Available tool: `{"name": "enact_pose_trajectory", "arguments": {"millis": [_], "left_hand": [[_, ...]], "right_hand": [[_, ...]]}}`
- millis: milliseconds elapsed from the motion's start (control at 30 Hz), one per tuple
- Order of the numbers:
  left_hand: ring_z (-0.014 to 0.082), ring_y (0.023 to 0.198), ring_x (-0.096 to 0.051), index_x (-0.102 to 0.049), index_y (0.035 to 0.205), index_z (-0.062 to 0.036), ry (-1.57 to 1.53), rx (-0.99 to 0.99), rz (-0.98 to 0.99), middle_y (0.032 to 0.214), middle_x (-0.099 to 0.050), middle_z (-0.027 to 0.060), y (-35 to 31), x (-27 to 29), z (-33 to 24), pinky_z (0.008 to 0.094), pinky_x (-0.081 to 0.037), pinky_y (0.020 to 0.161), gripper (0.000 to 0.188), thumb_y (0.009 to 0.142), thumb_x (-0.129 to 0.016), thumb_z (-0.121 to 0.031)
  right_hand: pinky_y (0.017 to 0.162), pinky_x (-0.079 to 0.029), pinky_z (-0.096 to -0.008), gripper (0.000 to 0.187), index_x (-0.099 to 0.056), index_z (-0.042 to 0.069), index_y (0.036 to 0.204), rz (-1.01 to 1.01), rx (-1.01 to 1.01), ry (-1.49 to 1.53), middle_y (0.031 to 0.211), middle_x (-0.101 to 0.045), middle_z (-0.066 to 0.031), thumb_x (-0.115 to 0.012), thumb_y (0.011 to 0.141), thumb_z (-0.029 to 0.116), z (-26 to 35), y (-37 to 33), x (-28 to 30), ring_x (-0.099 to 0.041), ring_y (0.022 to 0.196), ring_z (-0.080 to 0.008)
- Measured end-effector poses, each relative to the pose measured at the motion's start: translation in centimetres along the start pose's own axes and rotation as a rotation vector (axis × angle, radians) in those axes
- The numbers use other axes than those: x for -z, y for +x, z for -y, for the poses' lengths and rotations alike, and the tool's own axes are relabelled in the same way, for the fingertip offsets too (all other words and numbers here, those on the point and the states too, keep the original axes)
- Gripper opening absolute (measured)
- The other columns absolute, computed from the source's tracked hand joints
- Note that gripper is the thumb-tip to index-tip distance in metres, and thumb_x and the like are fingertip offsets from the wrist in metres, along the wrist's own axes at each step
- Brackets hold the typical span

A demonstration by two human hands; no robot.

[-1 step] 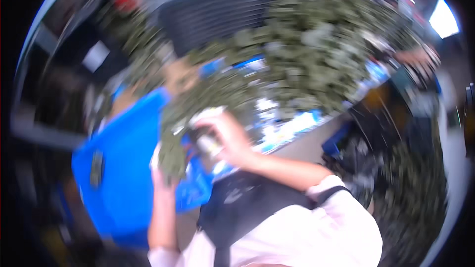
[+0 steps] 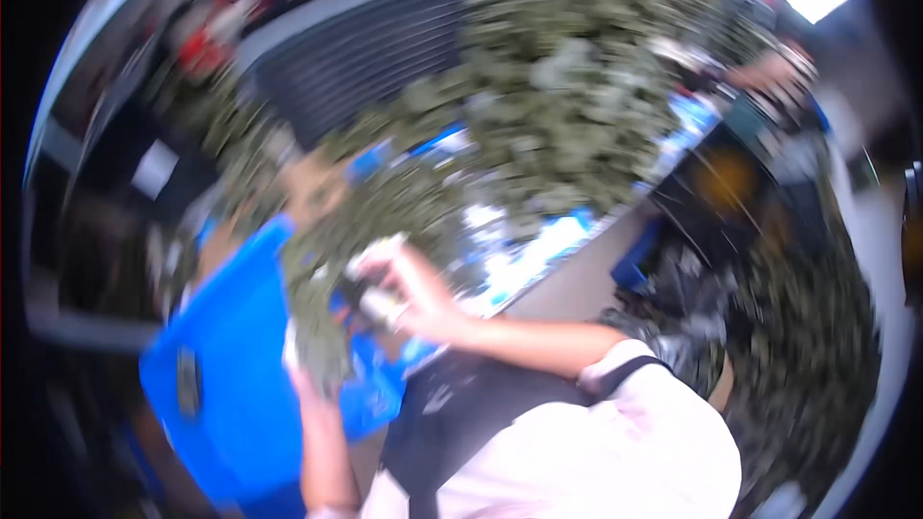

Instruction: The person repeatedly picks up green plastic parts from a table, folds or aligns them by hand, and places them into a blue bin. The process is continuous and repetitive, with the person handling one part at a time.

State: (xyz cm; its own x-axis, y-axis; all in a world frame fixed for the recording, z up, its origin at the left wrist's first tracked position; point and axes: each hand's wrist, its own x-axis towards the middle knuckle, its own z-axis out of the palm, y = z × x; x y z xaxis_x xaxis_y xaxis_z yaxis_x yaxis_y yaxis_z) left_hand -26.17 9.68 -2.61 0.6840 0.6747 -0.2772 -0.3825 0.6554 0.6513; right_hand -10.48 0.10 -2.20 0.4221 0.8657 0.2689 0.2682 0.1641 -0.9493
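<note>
My left hand (image 2: 298,375) is at the near side of a blue plastic bin (image 2: 231,356), against a bunch of flat olive-green pieces (image 2: 325,351). The blur hides whether they are leaves or cloth. Most of the left fingers lie behind the bunch. To its right, my right hand (image 2: 423,293) is curled, with white coverings on its fingertips. A small pale, roundish thing (image 2: 383,308) sits in its grip, too smeared to name. Both hands are over the table's near edge.
A large heap of olive-green pieces (image 2: 558,106) covers the table. Behind stands a dark ribbed crate (image 2: 361,58). Another person's hand (image 2: 774,72) is at the far right. More green pieces (image 2: 808,346) and a dark plastic bag (image 2: 687,327) lie at the lower right.
The view has swung, so the table and heap sit further left in the picture. My hands keep nearly the same pose, appearing slightly lower and to the left.
</note>
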Motion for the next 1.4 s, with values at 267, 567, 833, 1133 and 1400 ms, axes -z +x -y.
{"name": "enact_pose_trajectory", "arguments": {"millis": [267, 567, 833, 1133, 1400], "left_hand": [[0.0269, 0.118, -0.042, -0.023, 0.138, -0.0047, 0.697, -0.314, 0.196, 0.132, -0.038, 0.0156, 1.6, -0.4, 7.9, 0.0384, -0.032, 0.101, 0.054, 0.089, -0.045, -0.014], [0.0298, 0.123, -0.033, -0.005, 0.138, -0.0026, 0.855, -0.018, 0.215, 0.135, -0.026, 0.0194, 0.0, -3.8, 8.8, 0.0411, -0.031, 0.100, 0.109, 0.060, -0.079, -0.018], [0.0305, 0.108, -0.051, -0.033, 0.130, -0.0090, 0.311, 0.182, 0.154, 0.118, -0.049, 0.0151, -1.9, 4.8, 2.6, 0.0414, -0.047, 0.087, 0.079, 0.067, -0.075, -0.030], [0.0353, 0.100, -0.053, -0.032, 0.133, -0.0095, 0.077, 0.199, -0.080, 0.131, -0.040, 0.0167, -2.7, 4.9, 6.1, 0.0592, -0.042, 0.086, 0.089, 0.066, -0.065, -0.059], [0.0259, 0.080, -0.059, -0.048, 0.117, -0.0035, 0.280, 0.312, 0.027, 0.104, -0.056, 0.0142, 1.7, 1.7, 9.9, 0.0406, -0.051, 0.069, 0.060, 0.082, -0.052, -0.052]], "right_hand": [[0.102, -0.032, -0.0347, 0.072, -0.016, 0.014, 0.142, 0.223, -0.495, 1.007, 0.142, -0.029, -0.0059, -0.056, 0.083, 0.017, -3.4, -7.1, 3.1, -0.031, 0.128, -0.0204], [0.099, -0.036, -0.0389, 0.094, -0.008, 0.018, 0.143, 0.016, -0.200, -0.057, 0.138, -0.030, -0.0238, -0.050, 0.060, 0.003, -3.2, -8.4, 5.7, -0.040, 0.121, -0.0358], [0.100, -0.034, -0.0355, 0.084, -0.016, 0.013, 0.141, 0.059, -0.494, -0.132, 0.137, -0.032, -0.0237, -0.054, 0.066, 0.012, -9.3, -8.4, 6.7, -0.039, 0.122, -0.0356], [0.096, -0.028, -0.0551, 0.029, -0.058, 0.011, 0.104, 0.018, -0.100, -1.623, 0.100, -0.055, -0.0113, -0.053, 0.080, 0.025, -21.7, -2.1, 13.6, -0.050, 0.100, -0.0295], [0.083, -0.042, -0.0455, 0.022, -0.057, 0.012, 0.098, 0.391, -0.251, -1.222, 0.087, -0.060, -0.0118, -0.048, 0.079, 0.015, -24.9, -2.3, 19.2, -0.060, 0.084, -0.0281]]}}
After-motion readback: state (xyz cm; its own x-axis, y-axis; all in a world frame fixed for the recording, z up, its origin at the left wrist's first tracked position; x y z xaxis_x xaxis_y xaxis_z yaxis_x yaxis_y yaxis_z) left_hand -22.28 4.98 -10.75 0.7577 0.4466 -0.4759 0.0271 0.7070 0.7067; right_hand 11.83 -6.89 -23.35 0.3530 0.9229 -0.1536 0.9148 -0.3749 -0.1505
